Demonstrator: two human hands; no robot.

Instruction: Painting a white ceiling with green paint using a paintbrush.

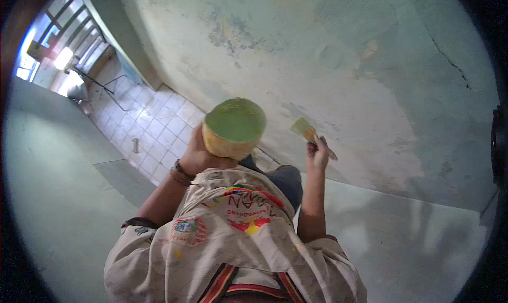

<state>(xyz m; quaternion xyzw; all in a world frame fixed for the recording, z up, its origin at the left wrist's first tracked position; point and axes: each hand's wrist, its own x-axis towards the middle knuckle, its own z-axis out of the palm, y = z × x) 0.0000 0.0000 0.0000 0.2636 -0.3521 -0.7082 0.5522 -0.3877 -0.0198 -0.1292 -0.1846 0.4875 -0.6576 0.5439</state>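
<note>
A: Where's the paint right now?

B: In the yellow tub [228,146], just left of the middle of the frame. What looks like green paint [236,120] shows inside, below the rim.

A: And how are the hands placed?

B: The left hand [202,154] is curled round the tub's lower left side, some of its fingers out of sight. The right hand [317,156], right of centre, pinches the brush [305,129] by its handle, the flat green bristles pointing to the upper left.

A: What worries you most?

B: The tub, I'd say. Only one hand bears it. If that wrist tips, or the sides are slick, which I can't tell, paint could slop onto the beige shirt [227,255] at bottom centre or the tiled floor [151,128] at left.

A: And the brush?

B: It's apart from the tub, so overloaded bristles would drip past it. A loose pinch could also let the handle twist.

A: Anything about the wall [365,118]?

B: Its patchy surface fills the upper right, with a dark crack [451,63] near the right edge. If it's flaky, rubbing could foul the bristles.
</note>
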